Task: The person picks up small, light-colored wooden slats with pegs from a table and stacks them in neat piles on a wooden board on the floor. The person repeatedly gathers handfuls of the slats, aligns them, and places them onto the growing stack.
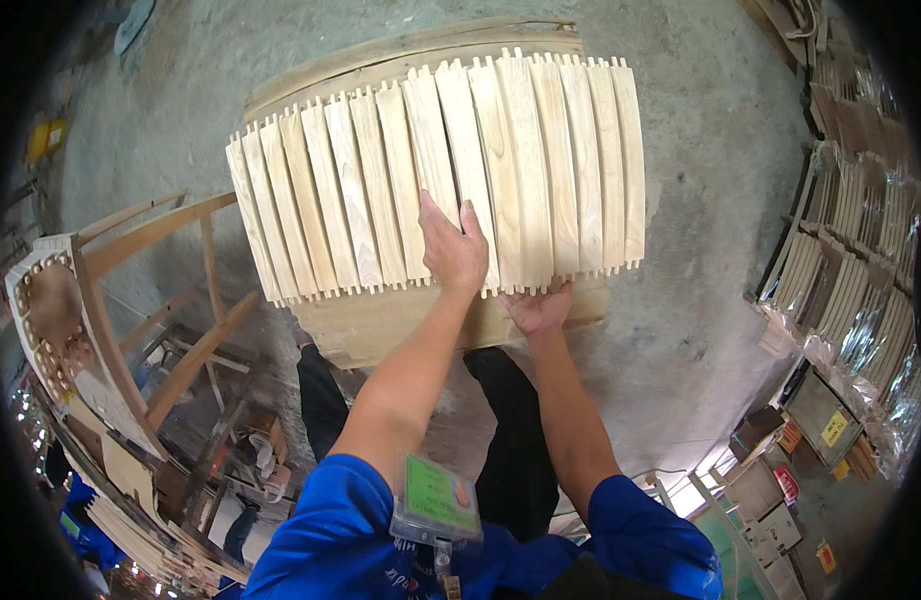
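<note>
A row of pale wooden slats (355, 200) lies side by side in front of me, each with two small round pegs at its ends. My left hand (454, 248) is on the middle of the row, thumb and fingers straddling a slat (458, 120) beside a narrow dark gap. At the near edge, right of centre, my right hand (536, 308) is cupped around the slat ends, its fingers partly hidden beneath them. Below the row is a flat brown board (355, 330), showing on the near side.
A wooden frame (170, 235) stands at the left, near a panel of round-ended pieces (55, 300). Stacks of plastic-wrapped wooden parts (850, 250) line the right side. Lower right are boxes and a tray (820, 420). The floor (700, 200) is grey concrete.
</note>
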The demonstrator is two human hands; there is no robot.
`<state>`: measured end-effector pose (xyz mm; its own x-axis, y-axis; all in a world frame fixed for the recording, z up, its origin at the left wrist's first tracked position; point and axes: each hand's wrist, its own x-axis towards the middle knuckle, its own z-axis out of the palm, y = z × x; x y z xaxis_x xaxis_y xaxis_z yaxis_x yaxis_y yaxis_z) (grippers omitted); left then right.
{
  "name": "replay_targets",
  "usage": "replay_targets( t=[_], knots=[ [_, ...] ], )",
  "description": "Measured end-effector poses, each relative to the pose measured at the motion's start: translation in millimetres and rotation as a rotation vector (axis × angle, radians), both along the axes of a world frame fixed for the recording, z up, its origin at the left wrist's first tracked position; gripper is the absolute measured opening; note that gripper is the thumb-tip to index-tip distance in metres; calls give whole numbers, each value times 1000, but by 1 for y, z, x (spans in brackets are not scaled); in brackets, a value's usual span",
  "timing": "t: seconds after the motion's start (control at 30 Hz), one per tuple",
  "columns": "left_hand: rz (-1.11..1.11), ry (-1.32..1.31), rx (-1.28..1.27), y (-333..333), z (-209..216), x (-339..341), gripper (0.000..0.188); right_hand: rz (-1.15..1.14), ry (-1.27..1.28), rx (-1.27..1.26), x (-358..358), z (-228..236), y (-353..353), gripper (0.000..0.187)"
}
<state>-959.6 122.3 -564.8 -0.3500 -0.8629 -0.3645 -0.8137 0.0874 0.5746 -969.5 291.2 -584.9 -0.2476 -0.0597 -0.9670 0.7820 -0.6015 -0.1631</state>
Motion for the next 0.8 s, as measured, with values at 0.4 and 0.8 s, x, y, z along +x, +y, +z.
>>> replay_targets(
  t=[0.4,0.8],
  knots=[
    [-271,13,561,-59,36,144,83,1128,718,624,52,105,-10,49],
    [753,794,246,-239,286,501,38,1715,1182,108,136,253,-312,36]
  ],
)
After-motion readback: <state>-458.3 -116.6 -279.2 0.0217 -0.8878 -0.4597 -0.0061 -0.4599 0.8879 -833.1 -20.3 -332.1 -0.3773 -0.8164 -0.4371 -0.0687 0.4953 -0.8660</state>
